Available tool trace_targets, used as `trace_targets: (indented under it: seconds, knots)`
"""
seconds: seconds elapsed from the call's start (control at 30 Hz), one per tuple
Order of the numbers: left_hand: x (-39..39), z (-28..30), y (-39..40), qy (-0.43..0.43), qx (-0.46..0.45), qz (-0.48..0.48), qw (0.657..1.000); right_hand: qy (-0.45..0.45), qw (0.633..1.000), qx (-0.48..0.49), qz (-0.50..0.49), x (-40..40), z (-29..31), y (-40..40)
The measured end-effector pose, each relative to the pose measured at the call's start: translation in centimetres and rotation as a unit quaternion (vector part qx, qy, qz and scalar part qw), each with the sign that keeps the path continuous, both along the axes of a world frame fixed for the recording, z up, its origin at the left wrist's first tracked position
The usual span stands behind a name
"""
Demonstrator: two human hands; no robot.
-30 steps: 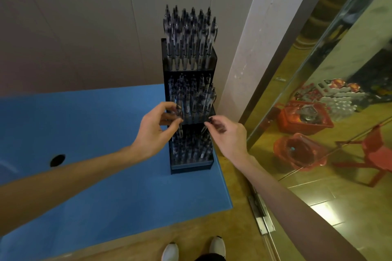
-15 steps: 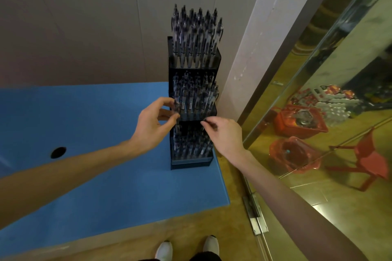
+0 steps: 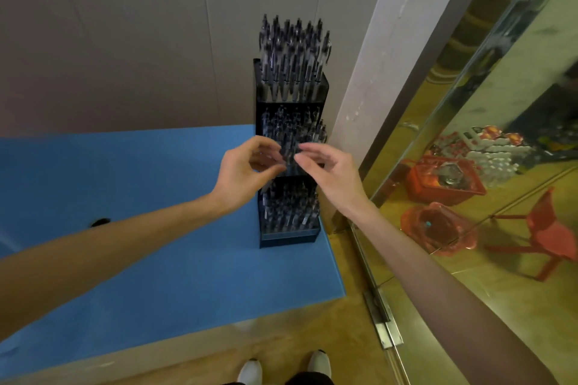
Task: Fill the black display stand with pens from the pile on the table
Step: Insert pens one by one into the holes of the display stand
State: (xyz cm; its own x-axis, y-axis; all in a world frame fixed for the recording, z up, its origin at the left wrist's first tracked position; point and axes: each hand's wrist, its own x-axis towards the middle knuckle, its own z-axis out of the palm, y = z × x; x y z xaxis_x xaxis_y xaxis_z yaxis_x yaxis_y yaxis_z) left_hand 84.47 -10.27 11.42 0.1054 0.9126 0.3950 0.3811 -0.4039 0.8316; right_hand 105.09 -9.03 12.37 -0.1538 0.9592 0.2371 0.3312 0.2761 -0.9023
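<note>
The black display stand (image 3: 289, 236) stands at the right end of the blue table (image 3: 156, 259). All three of its tiers hold several dark pens (image 3: 292, 59). Both my hands are at the middle tier. My left hand (image 3: 247, 173) has its thumb and forefinger curled round the top of a pen (image 3: 286, 151) there. From the right, my right hand (image 3: 331, 175) pinches at the same cluster of pen tops. The blur hides exactly which pen each hand holds. No loose pile of pens is in view.
A beige wall (image 3: 125, 40) is right behind the stand and a white pillar (image 3: 384, 40) right beside it. A glass door (image 3: 469, 166) runs along the right. The table has a small dark hole (image 3: 100, 222) at the left. Its front edge is near my shoes (image 3: 250, 372).
My right hand has risen from the front of the middle tier and moved left to the pen tops. My left hand stays at the middle tier, slightly higher.
</note>
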Motion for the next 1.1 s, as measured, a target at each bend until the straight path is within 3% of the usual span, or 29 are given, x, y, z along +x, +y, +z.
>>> trace_targets:
  seconds: [0.23,0.4,0.53,0.73,0.9,1.1]
  knots:
    - [2.3,1.1,0.7,-0.002,0.015,-0.037,0.999,0.027,0.997,0.059,-0.037,0.7,0.6,-0.1]
    - [1.1,0.3,0.7,0.004,0.024,0.013,1.0,0.047,0.991,0.099,-0.078,1.9,0.6,-0.3]
    - [-2.0,-2.7,0.3,0.077,-0.016,0.045,0.996,0.054,0.991,0.1,-0.077,2.1,0.1,-0.2]
    - [-3.9,-6.2,-0.8,0.183,-0.112,0.032,0.976,-0.015,0.993,0.109,-0.032,0.3,-2.2,0.2]
    - [-4.1,-7.3,-1.3,0.198,-0.146,-0.018,0.969,-0.133,0.981,0.136,-0.041,-0.3,-5.0,0.5]
    - [-3.8,-7.6,-1.2,0.209,-0.16,-0.037,0.964,-0.202,0.964,0.164,-0.049,-0.3,-6.4,0.1]
